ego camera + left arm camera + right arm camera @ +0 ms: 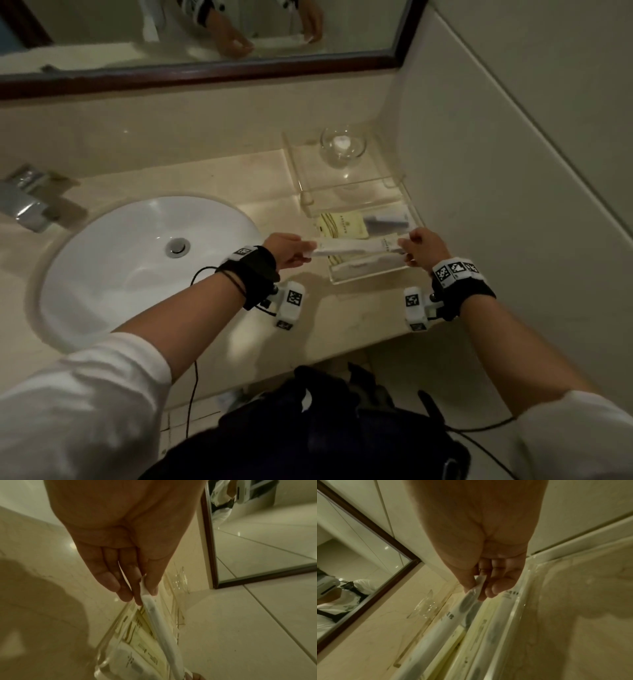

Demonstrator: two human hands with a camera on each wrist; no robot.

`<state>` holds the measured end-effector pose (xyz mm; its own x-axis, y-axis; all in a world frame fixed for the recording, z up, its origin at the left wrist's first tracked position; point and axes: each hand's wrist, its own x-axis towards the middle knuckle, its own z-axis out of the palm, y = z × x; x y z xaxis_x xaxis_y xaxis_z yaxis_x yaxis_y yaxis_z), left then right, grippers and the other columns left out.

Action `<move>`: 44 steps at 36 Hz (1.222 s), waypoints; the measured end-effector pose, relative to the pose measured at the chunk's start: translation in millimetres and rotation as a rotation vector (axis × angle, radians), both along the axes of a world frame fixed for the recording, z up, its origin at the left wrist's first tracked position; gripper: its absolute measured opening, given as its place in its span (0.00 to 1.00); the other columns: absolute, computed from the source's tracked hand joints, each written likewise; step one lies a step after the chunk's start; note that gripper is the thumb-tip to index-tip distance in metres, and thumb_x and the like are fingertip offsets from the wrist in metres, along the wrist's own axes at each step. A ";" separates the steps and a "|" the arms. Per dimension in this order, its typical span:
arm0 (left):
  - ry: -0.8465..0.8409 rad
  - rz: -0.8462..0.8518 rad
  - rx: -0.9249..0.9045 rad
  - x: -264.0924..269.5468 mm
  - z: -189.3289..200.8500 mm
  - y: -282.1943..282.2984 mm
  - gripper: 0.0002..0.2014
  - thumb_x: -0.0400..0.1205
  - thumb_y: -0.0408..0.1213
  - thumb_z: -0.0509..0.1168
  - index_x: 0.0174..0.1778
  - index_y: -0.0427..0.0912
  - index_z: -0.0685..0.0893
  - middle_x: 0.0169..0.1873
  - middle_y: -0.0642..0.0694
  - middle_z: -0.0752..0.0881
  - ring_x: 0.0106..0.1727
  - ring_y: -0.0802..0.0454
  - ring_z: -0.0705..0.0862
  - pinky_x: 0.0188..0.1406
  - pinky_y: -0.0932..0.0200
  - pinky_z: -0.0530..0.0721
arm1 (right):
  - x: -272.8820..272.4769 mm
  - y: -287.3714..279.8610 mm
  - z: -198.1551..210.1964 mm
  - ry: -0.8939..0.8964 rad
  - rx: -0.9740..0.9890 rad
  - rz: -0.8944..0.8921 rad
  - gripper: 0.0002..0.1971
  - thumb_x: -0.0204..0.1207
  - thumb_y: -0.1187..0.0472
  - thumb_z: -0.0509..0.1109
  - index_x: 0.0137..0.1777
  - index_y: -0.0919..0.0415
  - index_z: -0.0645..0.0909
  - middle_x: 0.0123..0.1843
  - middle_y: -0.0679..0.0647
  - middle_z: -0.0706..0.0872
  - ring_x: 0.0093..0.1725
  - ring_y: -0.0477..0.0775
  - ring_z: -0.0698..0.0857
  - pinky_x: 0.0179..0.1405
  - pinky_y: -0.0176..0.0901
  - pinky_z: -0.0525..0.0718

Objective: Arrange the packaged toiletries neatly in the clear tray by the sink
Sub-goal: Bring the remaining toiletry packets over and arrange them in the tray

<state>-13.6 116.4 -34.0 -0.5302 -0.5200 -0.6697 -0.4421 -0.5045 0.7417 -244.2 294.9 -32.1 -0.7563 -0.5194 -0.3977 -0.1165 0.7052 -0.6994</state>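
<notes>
White sink (pixel 102 246) sits far left, worktop (pixel 212 178) running right to the tray (pixel 359 277). Your left hand (pixel 291 251) pinches the left end of a long white packet (pixel 356 247), thumb and fingertips (pixel 137 597) nipping the sealed edge. The packet spans hand to hand, long axis left-right, hovering just over the tray near its front wall. Below it in the tray: a cream sachet (pixel 342 224), a grey-ended packet (pixel 383 222), another white packet (pixel 363 265) along the front. Your right hand (pixel 423 248) pinches the right end the same way. Both hands equally near; the tray lies straight below. Packet already parallels the tray's long side, so lowering looks like the next move, probably into the gap behind the front packet. A glass (pixel 342 145) stands at the back of the tray, well apart.
</notes>
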 end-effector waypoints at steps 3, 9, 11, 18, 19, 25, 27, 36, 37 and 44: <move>-0.063 -0.067 -0.097 -13.2 -5.1 5.3 0.14 0.73 0.36 0.77 0.50 0.35 0.85 0.34 0.42 0.86 0.32 0.54 0.85 0.33 0.66 0.85 | -11.8 7.8 -3.7 0.129 0.091 0.071 0.09 0.77 0.60 0.69 0.40 0.61 0.73 0.39 0.62 0.80 0.35 0.60 0.82 0.40 0.52 0.83; -0.159 -0.239 -0.280 -37.2 -5.9 13.7 0.11 0.72 0.39 0.77 0.46 0.37 0.88 0.33 0.43 0.83 0.30 0.55 0.79 0.37 0.65 0.82 | -28.0 19.5 -10.1 0.342 0.220 0.182 0.09 0.78 0.63 0.67 0.40 0.64 0.70 0.36 0.58 0.75 0.40 0.56 0.74 0.40 0.44 0.67; -0.200 -0.315 -0.340 -43.8 -7.0 15.2 0.12 0.72 0.41 0.77 0.46 0.38 0.89 0.34 0.44 0.83 0.31 0.56 0.79 0.36 0.65 0.81 | -32.1 20.5 -13.7 0.379 0.244 0.198 0.08 0.78 0.64 0.66 0.40 0.63 0.70 0.35 0.58 0.75 0.39 0.56 0.74 0.39 0.44 0.67; -0.331 -0.573 -0.566 -56.7 -8.1 17.2 0.13 0.71 0.42 0.77 0.48 0.41 0.90 0.42 0.50 0.85 0.44 0.55 0.81 0.44 0.64 0.75 | -35.7 18.7 -23.6 0.361 0.294 0.172 0.05 0.76 0.70 0.64 0.50 0.70 0.77 0.47 0.68 0.83 0.48 0.64 0.82 0.43 0.46 0.74; -0.347 -0.617 -0.603 -57.8 -7.8 17.5 0.13 0.71 0.43 0.77 0.48 0.41 0.91 0.42 0.50 0.85 0.45 0.56 0.81 0.44 0.64 0.75 | -34.8 18.9 -23.8 0.357 0.278 0.153 0.07 0.75 0.70 0.65 0.52 0.70 0.76 0.49 0.68 0.83 0.48 0.64 0.82 0.42 0.45 0.74; -0.402 -0.780 -0.759 -60.5 -9.1 20.1 0.14 0.72 0.44 0.76 0.50 0.42 0.90 0.52 0.45 0.88 0.55 0.49 0.84 0.52 0.60 0.79 | -32.3 19.8 -25.0 0.336 0.231 0.157 0.13 0.75 0.73 0.62 0.59 0.66 0.73 0.51 0.68 0.83 0.49 0.65 0.83 0.41 0.42 0.74; -0.384 -0.823 -0.824 -60.9 -9.2 20.7 0.14 0.72 0.42 0.76 0.51 0.42 0.88 0.55 0.43 0.85 0.56 0.46 0.83 0.52 0.60 0.78 | -32.4 21.2 -24.8 0.354 0.218 0.173 0.15 0.75 0.74 0.60 0.61 0.65 0.73 0.52 0.68 0.83 0.51 0.66 0.83 0.42 0.43 0.75; -0.155 -0.967 -0.958 -62.5 -3.8 30.2 0.19 0.74 0.33 0.74 0.61 0.42 0.82 0.59 0.41 0.78 0.49 0.47 0.82 0.50 0.59 0.78 | -24.2 26.5 -23.2 0.597 0.068 0.505 0.21 0.71 0.78 0.65 0.62 0.62 0.82 0.59 0.63 0.78 0.59 0.62 0.77 0.58 0.40 0.74; -0.157 -0.991 -0.960 -62.8 -3.8 30.8 0.18 0.75 0.33 0.73 0.61 0.42 0.83 0.59 0.41 0.78 0.51 0.46 0.83 0.50 0.60 0.77 | -22.8 25.9 -23.2 0.583 0.075 0.532 0.17 0.72 0.76 0.66 0.60 0.65 0.82 0.56 0.62 0.79 0.58 0.61 0.77 0.55 0.36 0.73; -0.163 -1.070 -0.998 -62.2 -7.7 34.3 0.17 0.76 0.33 0.71 0.62 0.41 0.83 0.58 0.41 0.81 0.55 0.45 0.82 0.53 0.59 0.77 | -16.7 29.4 -30.9 0.561 0.117 0.533 0.09 0.73 0.64 0.71 0.51 0.64 0.87 0.54 0.63 0.83 0.52 0.66 0.83 0.56 0.51 0.81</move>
<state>-75.8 150.7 -41.7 -0.9068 -0.2098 -0.3656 -0.3779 0.7888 0.4847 -260.9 324.4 -63.0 -0.5206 -0.8473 -0.1047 -0.7742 0.5202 -0.3606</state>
